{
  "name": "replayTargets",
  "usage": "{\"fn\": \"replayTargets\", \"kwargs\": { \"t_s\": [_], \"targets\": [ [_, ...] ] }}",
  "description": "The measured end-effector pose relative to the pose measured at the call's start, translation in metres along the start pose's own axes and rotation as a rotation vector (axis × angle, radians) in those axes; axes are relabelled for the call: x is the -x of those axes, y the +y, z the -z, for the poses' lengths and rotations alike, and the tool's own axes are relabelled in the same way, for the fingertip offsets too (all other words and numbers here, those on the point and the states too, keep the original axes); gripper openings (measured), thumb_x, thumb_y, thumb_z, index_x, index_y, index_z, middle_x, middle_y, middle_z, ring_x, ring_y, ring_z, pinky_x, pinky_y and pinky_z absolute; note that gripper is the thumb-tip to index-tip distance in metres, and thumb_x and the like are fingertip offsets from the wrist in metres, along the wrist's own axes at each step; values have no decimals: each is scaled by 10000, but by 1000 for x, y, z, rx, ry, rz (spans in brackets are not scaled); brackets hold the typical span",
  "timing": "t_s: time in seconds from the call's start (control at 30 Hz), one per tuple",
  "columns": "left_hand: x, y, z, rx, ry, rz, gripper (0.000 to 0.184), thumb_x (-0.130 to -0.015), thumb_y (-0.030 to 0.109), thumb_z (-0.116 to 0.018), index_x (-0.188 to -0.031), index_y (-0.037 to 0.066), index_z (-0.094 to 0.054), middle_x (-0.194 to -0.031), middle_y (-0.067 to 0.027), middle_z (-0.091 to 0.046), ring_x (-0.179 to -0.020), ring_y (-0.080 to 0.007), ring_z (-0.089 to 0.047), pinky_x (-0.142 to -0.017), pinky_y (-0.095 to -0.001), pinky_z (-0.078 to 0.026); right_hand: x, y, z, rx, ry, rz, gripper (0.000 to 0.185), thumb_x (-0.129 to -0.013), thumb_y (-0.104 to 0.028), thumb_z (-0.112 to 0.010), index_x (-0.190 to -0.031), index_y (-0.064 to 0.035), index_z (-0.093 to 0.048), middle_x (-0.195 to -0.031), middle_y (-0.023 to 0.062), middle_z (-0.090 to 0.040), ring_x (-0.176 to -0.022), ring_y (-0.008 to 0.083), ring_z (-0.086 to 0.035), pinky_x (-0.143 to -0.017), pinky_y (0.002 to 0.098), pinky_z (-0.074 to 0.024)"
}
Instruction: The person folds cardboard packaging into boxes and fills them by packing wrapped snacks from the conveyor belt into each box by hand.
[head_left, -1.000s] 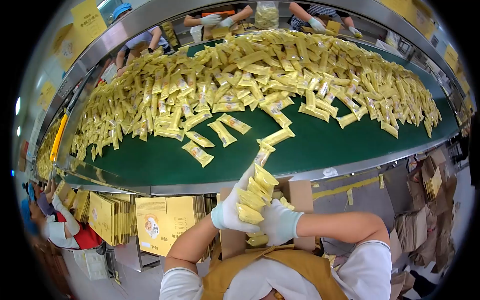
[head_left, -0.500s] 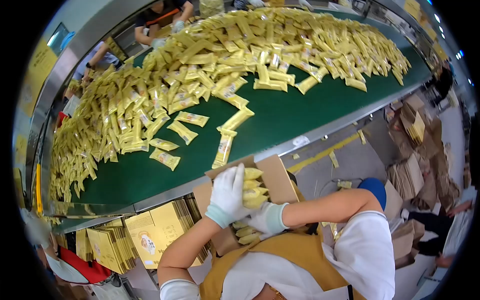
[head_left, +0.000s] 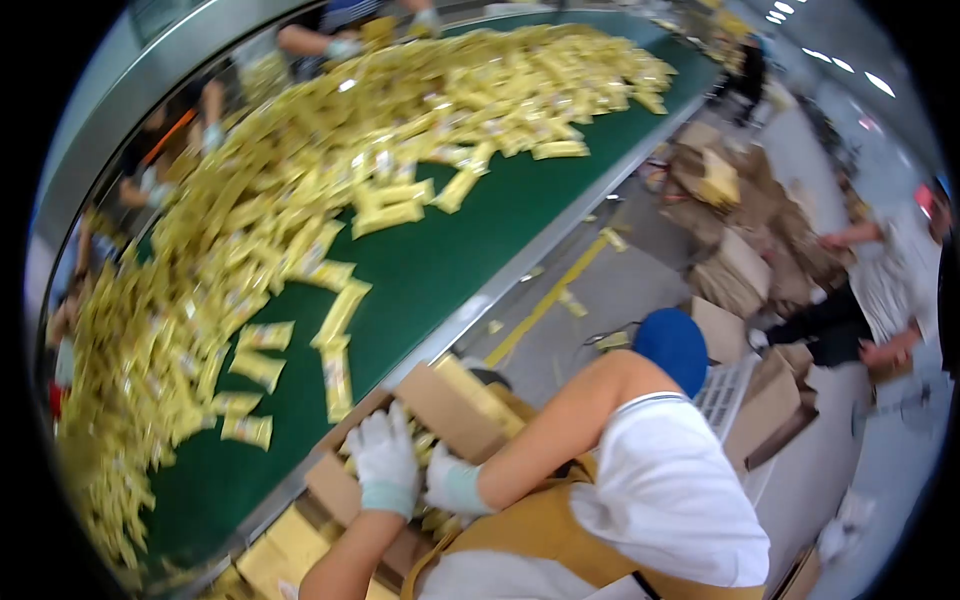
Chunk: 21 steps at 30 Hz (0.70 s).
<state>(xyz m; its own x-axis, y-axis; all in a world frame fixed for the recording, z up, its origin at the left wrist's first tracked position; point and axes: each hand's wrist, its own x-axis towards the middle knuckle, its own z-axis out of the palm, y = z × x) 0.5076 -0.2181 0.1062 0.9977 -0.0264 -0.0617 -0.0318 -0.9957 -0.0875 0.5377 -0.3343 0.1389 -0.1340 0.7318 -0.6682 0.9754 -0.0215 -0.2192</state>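
An open cardboard box (head_left: 450, 408) sits in front of me against the belt's near edge, with its flaps folded out. Yellow wrapped packets (head_left: 424, 440) show inside it between my hands. My left hand (head_left: 382, 462), in a white glove with a pale green cuff, lies over the packets at the box's left side, its fingers stretched out. My right hand (head_left: 452, 482), gloved likewise, is at the box's right side, and its fingertips are hidden among the packets. A large heap of the same packets (head_left: 300, 170) covers the far part of the green conveyor belt (head_left: 440, 280).
Flat yellow cartons (head_left: 285, 550) are stacked below the belt at lower left. A blue round stool seat (head_left: 670, 350) stands by my right elbow. Brown paper and cardboard (head_left: 750, 265) lie on the floor at right. Co-workers are across the belt, and another person (head_left: 890, 290) is at right.
My view has swung to the right, so the belt and heap appear shifted left and tilted. Both hands stay at the box, with the left hand's fingers now stretched over the packets.
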Motion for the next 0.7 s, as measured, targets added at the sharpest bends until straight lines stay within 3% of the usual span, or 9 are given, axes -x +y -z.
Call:
{"fn": "replayTargets", "kwargs": {
  "t_s": [0.17, 0.3, 0.37, 0.43, 0.5, 0.53, 0.6, 0.67, 0.7],
  "targets": [
    [-10, -22, 3, 187, -295, -220, 1209, -588, 397, -842, -1493, -98, -211, -1329, -245, -445, -1204, -391, -456, -1118, -490, -264, -37, -3, -15, 351, -41, -2, 659, -815, -547, -666, -1318, -125, -601, -1112, 104, -710, -996, 349, -690, -766, 626, -526],
    [-7, -53, 58, 336, -501, -383, 960, -777, 392, -771, -1443, -135, -324, -1469, -331, -377, -1351, -446, -392, -1146, -477, -290, -12, 25, -3, 96, 130, 131, 460, -857, -511, -630, -1084, -128, -743, -1031, 123, -729, -934, 334, -697, -752, 529, -542],
    [16, -92, 72, 386, -188, -610, 520, -961, 21, -585, -1454, -47, -432, -1404, -170, -554, -1213, -216, -572, -964, -311, -492, 40, 61, 43, -214, 135, 256, 408, -882, -488, -608, -960, -128, -782, -963, 135, -737, -902, 319, -698, -743, 473, -547],
    [21, -136, 86, 1098, -585, -292, 532, -975, 36, -576, -1472, -45, -406, -1426, -188, -540, -1279, -237, -550, -1011, -320, -473, 53, 101, 66, -541, 373, 353, 391, -886, -476, -611, -919, -126, -783, -862, 135, -733, -846, 286, -698, -722, 401, -549],
    [23, -179, 99, 1252, -597, 217, 656, -939, 261, -687, -1455, -49, -427, -1491, -187, -486, -1374, -330, -475, -1168, -442, -335, 47, 144, 80, -844, 695, 320, 381, -902, -455, -608, -942, -113, -771, -826, 123, -728, -802, 272, -699, -708, 385, -547],
    [17, -194, 87, 1109, -376, 305, 659, -946, 281, -674, -1464, -36, -421, -1485, -215, -476, -1366, -353, -469, -1161, -452, -335, 60, 160, 95, -1061, 781, 166, 425, -887, -475, -611, -864, -77, -757, -819, 97, -742, -830, 231, -713, -738, 355, -549],
    [-1, -214, 41, 792, 57, 448, 666, -959, 321, -648, -1483, -11, -407, -1472, -271, -454, -1351, -400, -456, -1145, -473, -336, 24, 208, 108, -738, 1019, -131, 416, -872, -477, -603, -1059, -133, -742, -1048, 131, -726, -965, 258, -690, -845, 395, -528],
    [-26, -243, -23, 444, 478, 561, 673, -972, 361, -622, -1501, 14, -393, -1460, -328, -433, -1335, -446, -444, -1129, -493, -337, -20, 241, 111, -541, 918, -259, 630, -799, -565, -663, -1322, -214, -620, -1414, 154, -514, -1298, 378, -471, -992, 549, -422],
    [-35, -272, -75, 362, 378, 674, 738, -946, 460, -630, -1552, 140, -355, -1508, -299, -399, -1358, -481, -407, -1122, -523, -335, -36, 248, 115, -511, 825, -285, 733, -768, -597, -685, -1397, -240, -567, -1527, 176, -403, -1395, 437, -362, -1040, 613, -377]
  ]
}}
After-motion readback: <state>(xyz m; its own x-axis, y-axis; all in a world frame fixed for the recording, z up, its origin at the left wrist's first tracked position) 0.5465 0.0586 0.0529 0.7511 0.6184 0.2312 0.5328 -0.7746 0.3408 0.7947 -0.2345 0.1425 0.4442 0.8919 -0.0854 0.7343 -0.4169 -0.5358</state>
